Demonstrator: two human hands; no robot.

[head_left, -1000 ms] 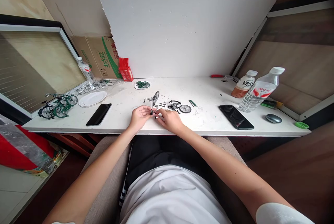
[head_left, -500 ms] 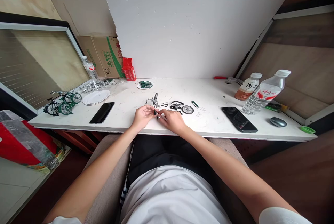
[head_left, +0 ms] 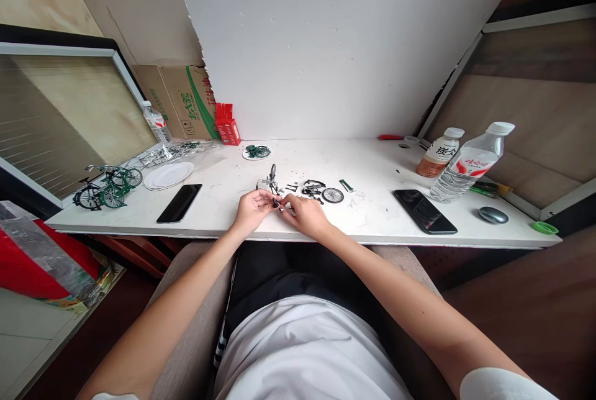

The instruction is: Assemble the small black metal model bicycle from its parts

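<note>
My left hand (head_left: 250, 210) and my right hand (head_left: 305, 215) meet at the near edge of the white table (head_left: 372, 226). Both pinch a small part-built model bicycle (head_left: 270, 184), whose silver frame and one wheel stick up just beyond my fingers. A tiny black part sits between the fingertips of both hands. Loose bicycle pieces (head_left: 313, 189) and a separate spoked wheel (head_left: 333, 195) lie just right of my hands, with a small green piece (head_left: 345, 186) beside them.
Two finished green model bicycles (head_left: 105, 186) stand at the table's left end, near white plates (head_left: 168, 175) and a black phone (head_left: 179, 202). A second phone (head_left: 423, 210), two bottles (head_left: 465, 161), a grey mouse (head_left: 492, 215) and a green cap (head_left: 544, 227) sit right. A white foam board (head_left: 344, 58) stands behind.
The small bicycle frame has turned in my fingers, so its wheel now stands more edge-on. Both hands stay together at the same spot.
</note>
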